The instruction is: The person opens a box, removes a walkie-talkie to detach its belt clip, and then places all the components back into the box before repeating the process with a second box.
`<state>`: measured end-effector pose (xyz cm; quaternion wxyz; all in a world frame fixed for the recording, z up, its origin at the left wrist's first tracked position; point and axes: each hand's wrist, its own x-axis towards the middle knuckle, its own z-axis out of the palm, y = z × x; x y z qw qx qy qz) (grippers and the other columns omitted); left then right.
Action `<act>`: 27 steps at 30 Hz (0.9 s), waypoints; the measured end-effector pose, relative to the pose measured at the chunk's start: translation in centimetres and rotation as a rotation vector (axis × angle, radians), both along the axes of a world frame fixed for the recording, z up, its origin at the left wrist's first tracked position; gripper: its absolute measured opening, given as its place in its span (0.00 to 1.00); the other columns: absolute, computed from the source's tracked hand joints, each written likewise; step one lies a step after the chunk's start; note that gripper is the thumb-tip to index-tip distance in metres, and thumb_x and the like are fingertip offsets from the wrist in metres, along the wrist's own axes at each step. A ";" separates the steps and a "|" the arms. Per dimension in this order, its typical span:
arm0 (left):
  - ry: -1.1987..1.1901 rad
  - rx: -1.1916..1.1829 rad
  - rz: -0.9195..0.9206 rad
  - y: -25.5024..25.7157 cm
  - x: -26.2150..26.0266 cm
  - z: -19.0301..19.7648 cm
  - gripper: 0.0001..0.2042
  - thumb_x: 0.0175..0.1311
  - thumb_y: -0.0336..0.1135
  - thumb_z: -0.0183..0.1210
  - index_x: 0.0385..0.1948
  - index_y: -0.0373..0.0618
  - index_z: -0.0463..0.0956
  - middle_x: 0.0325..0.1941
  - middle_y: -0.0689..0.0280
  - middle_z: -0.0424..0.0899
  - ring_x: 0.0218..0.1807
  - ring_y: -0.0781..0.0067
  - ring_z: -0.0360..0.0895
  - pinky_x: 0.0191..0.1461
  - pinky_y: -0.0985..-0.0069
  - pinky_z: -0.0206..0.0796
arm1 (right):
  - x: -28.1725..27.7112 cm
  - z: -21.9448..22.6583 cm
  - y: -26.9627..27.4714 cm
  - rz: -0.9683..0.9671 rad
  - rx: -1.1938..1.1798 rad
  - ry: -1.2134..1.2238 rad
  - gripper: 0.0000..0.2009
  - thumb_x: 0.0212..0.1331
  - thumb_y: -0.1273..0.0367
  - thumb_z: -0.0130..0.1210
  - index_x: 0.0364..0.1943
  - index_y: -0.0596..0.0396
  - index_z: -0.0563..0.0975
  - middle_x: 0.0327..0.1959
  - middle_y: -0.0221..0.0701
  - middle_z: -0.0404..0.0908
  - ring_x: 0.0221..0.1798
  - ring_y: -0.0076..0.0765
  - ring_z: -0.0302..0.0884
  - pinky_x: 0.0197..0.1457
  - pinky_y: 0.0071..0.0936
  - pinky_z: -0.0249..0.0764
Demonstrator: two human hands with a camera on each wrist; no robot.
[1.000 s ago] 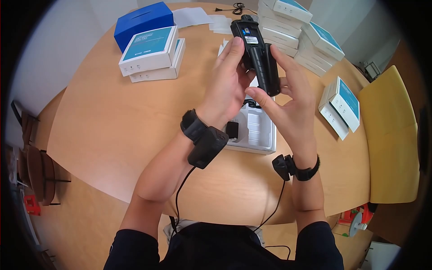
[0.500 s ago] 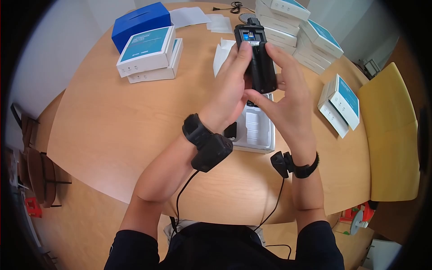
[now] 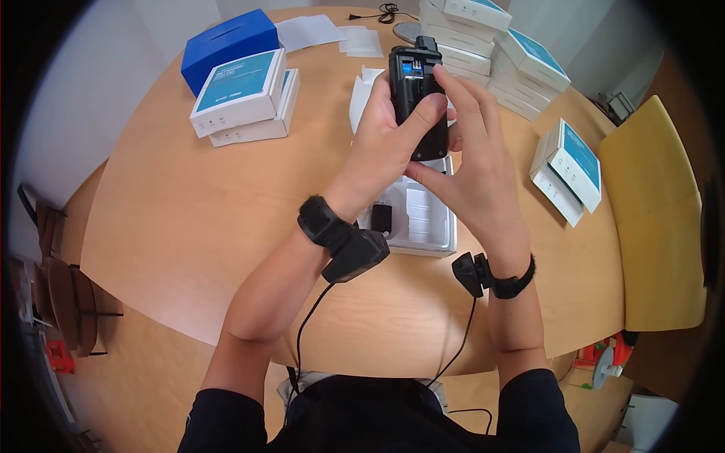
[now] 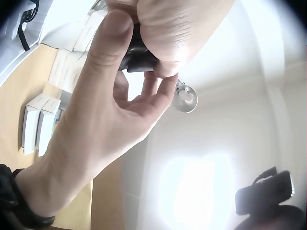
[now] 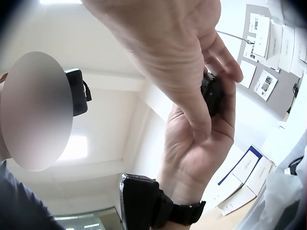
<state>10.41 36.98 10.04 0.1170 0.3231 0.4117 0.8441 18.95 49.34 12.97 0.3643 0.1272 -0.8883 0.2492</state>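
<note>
Both hands hold a black handheld two-way radio (image 3: 405,94) above the table, its back turned up. Near its top a recess shows a blue patch and small metal contacts. My left hand (image 3: 375,147) grips it from the left, thumb laid across the back. The right hand (image 3: 483,170) holds it from the right, fingertips at the upper right edge and thumb by the lower end. In the left wrist view the radio (image 4: 139,56) is mostly hidden between the hands; the right wrist view shows one dark end of the radio (image 5: 212,96).
Below the hands stands an open white box (image 3: 451,243) with a moulded tray and a black adapter (image 3: 382,219). White-and-teal boxes (image 3: 240,83) sit at left before a blue box (image 3: 226,41); more boxes (image 3: 521,87) are stacked at back right. A yellow chair (image 3: 657,219) is at right.
The radio has turned so its back faces the camera more squarely. My left thumb has slid down and across its back; the right fingers have shifted toward its upper edge.
</note>
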 end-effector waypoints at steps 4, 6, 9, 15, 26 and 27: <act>0.018 -0.078 -0.037 -0.3 0.1 0.3 0.24 0.81 0.45 0.61 0.67 0.42 0.65 0.57 0.65 0.80 0.55 0.78 0.84 0.56 0.77 0.83 | -0.1 0.1 0.4 0.041 -0.087 -0.032 0.54 0.34 0.70 0.86 0.75 0.47 0.70 0.66 0.35 0.77 0.50 0.42 0.86 0.46 0.36 0.88; -0.070 -0.073 -0.117 -0.8 0.0 0.3 0.22 0.84 0.48 0.55 0.66 0.44 0.68 0.56 0.66 0.81 0.55 0.77 0.84 0.56 0.75 0.83 | 0.2 0.5 0.6 0.052 -0.121 -0.071 0.53 0.34 0.69 0.86 0.74 0.47 0.71 0.64 0.34 0.79 0.47 0.39 0.87 0.44 0.33 0.87; -0.172 -0.009 -0.196 -0.7 -0.4 0.1 0.21 0.86 0.51 0.46 0.65 0.46 0.71 0.55 0.67 0.82 0.56 0.77 0.83 0.59 0.72 0.82 | 0.4 0.8 1.1 0.069 -0.090 -0.054 0.51 0.35 0.68 0.87 0.73 0.47 0.73 0.62 0.33 0.81 0.44 0.37 0.86 0.43 0.31 0.85; -0.338 0.059 -0.212 -1.1 -0.9 0.3 0.23 0.87 0.51 0.42 0.68 0.44 0.71 0.61 0.64 0.84 0.59 0.71 0.84 0.65 0.64 0.80 | 0.5 0.9 1.0 0.123 0.031 -0.035 0.50 0.36 0.65 0.86 0.72 0.47 0.73 0.62 0.33 0.81 0.48 0.41 0.86 0.47 0.35 0.85; -0.369 0.188 -0.192 -1.3 -1.8 0.2 0.24 0.87 0.51 0.46 0.68 0.40 0.70 0.64 0.56 0.84 0.64 0.63 0.84 0.70 0.61 0.78 | 1.8 2.6 3.2 0.266 -0.198 -0.219 0.49 0.36 0.59 0.88 0.70 0.52 0.76 0.62 0.29 0.83 0.48 0.29 0.83 0.54 0.30 0.84; -0.372 0.218 -0.187 -1.4 -1.7 0.5 0.21 0.87 0.49 0.47 0.65 0.40 0.71 0.62 0.57 0.84 0.63 0.63 0.84 0.70 0.60 0.79 | 1.5 2.3 3.6 0.258 -0.219 -0.177 0.50 0.37 0.59 0.88 0.71 0.53 0.75 0.64 0.30 0.83 0.48 0.30 0.83 0.56 0.33 0.84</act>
